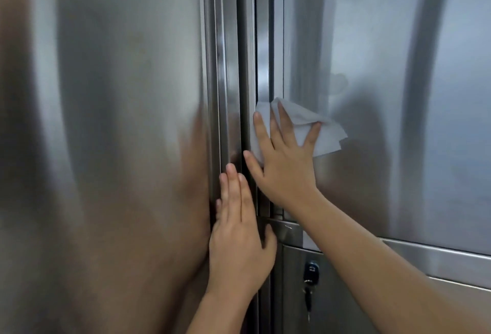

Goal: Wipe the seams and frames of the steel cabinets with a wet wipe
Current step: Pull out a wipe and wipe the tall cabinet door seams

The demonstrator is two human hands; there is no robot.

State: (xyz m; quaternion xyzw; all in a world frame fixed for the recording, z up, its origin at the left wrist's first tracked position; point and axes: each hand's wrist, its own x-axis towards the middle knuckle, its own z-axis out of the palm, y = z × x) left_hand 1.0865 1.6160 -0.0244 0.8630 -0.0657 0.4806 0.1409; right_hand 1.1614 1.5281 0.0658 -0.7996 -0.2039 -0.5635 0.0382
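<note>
Steel cabinets [372,41] shut, R hand [284,163] presses wipe [329,139] on seam [271,41]

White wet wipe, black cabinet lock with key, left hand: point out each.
White wet wipe [330,138]: head view, its bare right flap.
Black cabinet lock with key [311,271]: head view, the lock body.
Left hand [239,244]: head view, back of the hand.

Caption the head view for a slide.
Right hand presses a white wipe flat on the cabinet frame beside the vertical seam; left hand rests flat on the seam below.
</note>
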